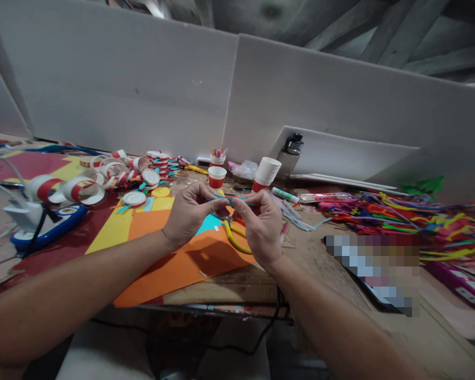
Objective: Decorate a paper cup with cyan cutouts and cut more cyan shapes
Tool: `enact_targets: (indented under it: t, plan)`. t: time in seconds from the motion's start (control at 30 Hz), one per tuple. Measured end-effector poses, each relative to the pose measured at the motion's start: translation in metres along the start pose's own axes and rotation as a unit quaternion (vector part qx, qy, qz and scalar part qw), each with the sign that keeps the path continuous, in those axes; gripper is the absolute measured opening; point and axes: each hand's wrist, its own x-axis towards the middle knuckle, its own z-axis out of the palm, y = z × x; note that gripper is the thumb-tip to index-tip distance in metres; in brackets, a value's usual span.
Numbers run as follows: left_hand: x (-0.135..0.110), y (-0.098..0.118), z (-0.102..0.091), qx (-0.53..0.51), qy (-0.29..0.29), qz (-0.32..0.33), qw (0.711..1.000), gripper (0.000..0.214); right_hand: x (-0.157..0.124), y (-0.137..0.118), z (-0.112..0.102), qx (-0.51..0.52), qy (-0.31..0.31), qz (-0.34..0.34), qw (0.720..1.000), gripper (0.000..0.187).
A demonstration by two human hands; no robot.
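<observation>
Both of my hands meet above the orange paper sheet [182, 266] at the table's middle. My left hand [190, 211] and my right hand [261, 224] pinch the two ends of a thin teal paper strip [230, 200] held level between them. Fingers of both hands are curled closed on it. Yellow-handled scissors [237, 238] lie on the paper just under my right hand. A teal paper piece [208, 222] shows beneath my left hand.
Red-and-white paper rings [83, 189] and round paper discs [134, 198] crowd the left. Small red paper cups [216, 177], a stack of cups [266, 174] and a dark bottle [291, 153] stand behind. Coloured pipe cleaners [404, 216] heap at right. White boards [142, 89] wall the back.
</observation>
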Motion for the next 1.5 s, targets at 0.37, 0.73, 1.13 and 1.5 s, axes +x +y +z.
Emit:
enact_targets:
  t: [0.37, 0.73, 1.13, 1.5]
  plan:
    - [-0.001, -0.002, -0.002, -0.010, -0.019, -0.006, 1.000, 0.034, 0.001, 0.002, -0.002, -0.016, 0.008, -0.015, 1.000, 0.029]
    - [0.011, -0.003, -0.011, -0.007, -0.048, -0.083, 0.995, 0.041, 0.007, 0.006, -0.002, 0.025, -0.016, 0.055, 0.998, 0.032]
    - [0.027, -0.001, -0.033, 0.040, -0.077, -0.137, 0.987, 0.030, 0.018, 0.013, -0.008, -0.009, -0.092, 0.134, 0.987, 0.026]
    - [0.017, -0.015, -0.015, -0.077, -0.031, -0.178, 0.980, 0.030, 0.014, 0.018, -0.004, 0.005, -0.028, 0.095, 0.995, 0.024]
